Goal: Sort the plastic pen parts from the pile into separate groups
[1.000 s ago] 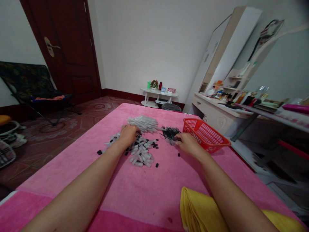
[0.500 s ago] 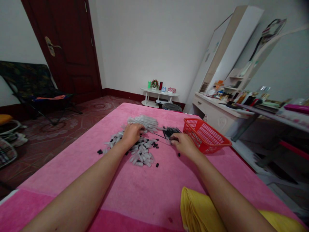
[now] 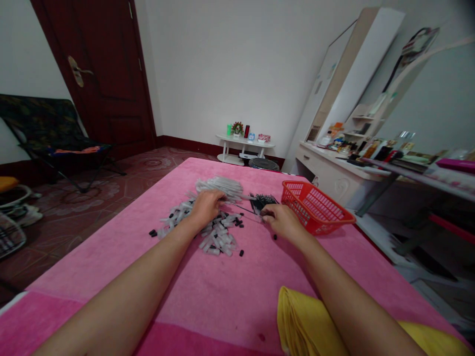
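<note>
My right hand point(image 3: 282, 219) pinches a thin dark stick point(image 3: 245, 209) that points left toward my other hand. A small clear piece shows by its fingertips. My left hand point(image 3: 207, 206) has its fingers closed over the pile's right side; what they hold is hidden. Under and around it lie many short translucent caps point(image 3: 221, 239) mixed with small black plugs point(image 3: 241, 253). Just beyond, long clear tubes point(image 3: 226, 186) rest in a bundle. Behind my right fingers sits a bunch of thin black sticks point(image 3: 262, 200), partly covered by the hand.
A red plastic basket point(image 3: 315, 205) stands right of my right hand. The table has a pink cloth point(image 3: 208, 296), and a folded yellow cloth point(image 3: 302, 319) lies under my right forearm. A cluttered dressing table point(image 3: 334, 163) is at the right, a folding chair point(image 3: 48, 128) at the left.
My left hand has shifted slightly to the right, toward the stick. My right hand stays nearly in place, still holding the thin dark stick.
</note>
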Motion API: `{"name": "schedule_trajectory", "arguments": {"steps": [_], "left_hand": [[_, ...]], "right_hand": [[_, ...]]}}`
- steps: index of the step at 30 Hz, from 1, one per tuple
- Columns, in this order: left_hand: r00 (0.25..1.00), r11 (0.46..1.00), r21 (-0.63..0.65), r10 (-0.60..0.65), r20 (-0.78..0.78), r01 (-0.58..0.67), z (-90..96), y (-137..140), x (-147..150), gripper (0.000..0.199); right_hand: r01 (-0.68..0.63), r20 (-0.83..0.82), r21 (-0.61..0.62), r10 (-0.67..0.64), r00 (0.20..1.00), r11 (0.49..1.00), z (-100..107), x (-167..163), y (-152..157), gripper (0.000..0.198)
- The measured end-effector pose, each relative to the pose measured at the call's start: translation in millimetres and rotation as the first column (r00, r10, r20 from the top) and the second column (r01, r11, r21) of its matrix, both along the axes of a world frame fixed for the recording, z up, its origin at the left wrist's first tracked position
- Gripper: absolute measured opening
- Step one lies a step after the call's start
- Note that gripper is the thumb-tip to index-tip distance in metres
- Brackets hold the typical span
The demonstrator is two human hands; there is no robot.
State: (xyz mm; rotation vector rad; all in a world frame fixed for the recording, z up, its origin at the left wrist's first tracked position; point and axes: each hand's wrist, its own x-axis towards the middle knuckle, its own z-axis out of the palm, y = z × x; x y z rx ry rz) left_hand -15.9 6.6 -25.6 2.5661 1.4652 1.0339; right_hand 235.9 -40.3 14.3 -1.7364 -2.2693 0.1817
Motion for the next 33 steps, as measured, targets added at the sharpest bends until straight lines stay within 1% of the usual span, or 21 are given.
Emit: {"name": "schedule_trajectory", "arguments": {"steps": [7, 11, 16, 18, 21, 24, 26, 28, 30, 31, 32, 33], "left_hand": [[1.0, 1.0, -0.011, 0.002, -0.004, -0.002, -3.3, 0, 0, 0.025], [1.0, 0.999, -0.043, 0.002, -0.006, -0.002, -2.5, -1, 2, 0.025], [0.997, 0.996, -0.048, -0.075, -0.02, 0.074, 0.3, -5, 7, 0.027], [0.996, 0.995, -0.043, -0.087, -0.026, 0.085, 1.0, -6, 10, 0.027], [0.994, 0.992, -0.061, -0.109, -0.015, 0.108, 1.5, -9, 16, 0.026], [0.985, 0.982, -0.08, -0.172, -0.011, 0.171, 2.1, -14, 24, 0.023], [0.978, 0.974, -0.087, -0.208, 0.004, 0.208, 2.7, -17, 29, 0.023], [0.975, 0.973, -0.076, -0.215, 0.06, 0.219, 3.2, -18, 32, 0.025], [0.972, 0.985, -0.037, -0.163, 0.169, 0.171, 3.4, -17, 32, 0.027], [0.964, 0.992, -0.013, -0.115, 0.239, 0.122, 3.5, -15, 31, 0.027], [0.946, 0.998, 0.009, -0.062, 0.318, 0.062, 3.5, -13, 28, 0.027], [0.916, 1.0, 0.023, -0.009, 0.4, 0.0, 3.4, -10, 26, 0.026]], "right_hand": [[-0.034, -0.001, 0.013, 0.034, 0.999, 0.999, -1, 2, 1, 0.022], [-0.038, -0.013, 0.025, 0.039, 0.999, 0.999, -1, 2, 0, 0.022], [-0.005, 0.003, 0.05, 0.005, 1.0, 0.999, 2, 2, -1, 0.024], [0.007, 0.017, 0.071, -0.008, 1.0, 0.997, 4, 2, -2, 0.025], [-0.014, 0.011, 0.097, 0.013, 1.0, 0.995, 6, 2, -3, 0.026], [-0.07, -0.042, 0.131, 0.076, 0.996, 0.989, 3, 0, -2, 0.023], [-0.095, -0.165, 0.145, 0.118, 0.979, 0.985, -2, -4, 0, 0.022], [-0.082, -0.336, 0.143, 0.126, 0.934, 0.986, -8, -8, 1, 0.026], [-0.034, -0.438, 0.143, 0.094, 0.894, 0.989, -11, -11, 2, 0.032], [-0.007, -0.436, 0.147, 0.071, 0.897, 0.989, -11, -12, 2, 0.032], [0.018, -0.395, 0.153, 0.045, 0.917, 0.988, -10, -11, 1, 0.029], [0.044, -0.321, 0.154, 0.008, 0.947, 0.987, -8, -10, 1, 0.025]]}}
